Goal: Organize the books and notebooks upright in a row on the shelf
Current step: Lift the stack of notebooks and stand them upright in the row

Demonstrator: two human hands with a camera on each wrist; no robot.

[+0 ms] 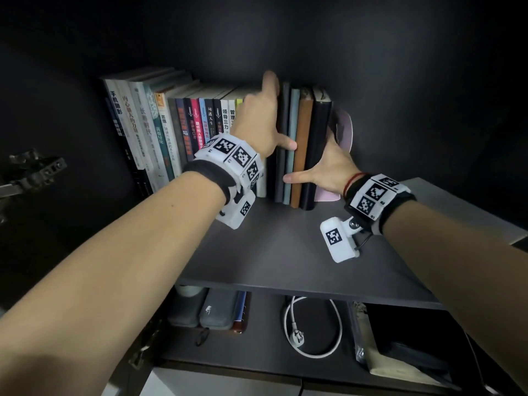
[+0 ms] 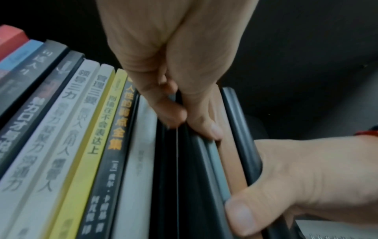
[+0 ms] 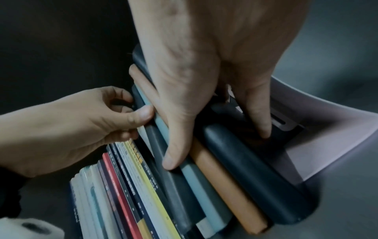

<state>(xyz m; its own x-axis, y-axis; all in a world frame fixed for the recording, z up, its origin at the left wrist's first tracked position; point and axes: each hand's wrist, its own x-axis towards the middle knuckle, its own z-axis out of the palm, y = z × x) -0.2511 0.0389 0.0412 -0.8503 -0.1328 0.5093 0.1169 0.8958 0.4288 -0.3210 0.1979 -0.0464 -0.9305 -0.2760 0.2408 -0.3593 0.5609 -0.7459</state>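
chinese titles run down the spines: the white book point(image 2: 61, 116) reads 领导三力, the yellow book point(image 2: 102, 122) ends in 达上, the black book point(image 2: 117, 127) shows 全集 in orange, and a far-left spine point(image 1: 116, 107) starts 手机.

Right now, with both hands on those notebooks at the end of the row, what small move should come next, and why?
Probably the right hand should press the notebooks leftward against the paperbacks. The brown notebook and black notebook already stand upright, with a pale bookend behind them, while the left hand pinches the dark notebooks' top edges, steadying them.
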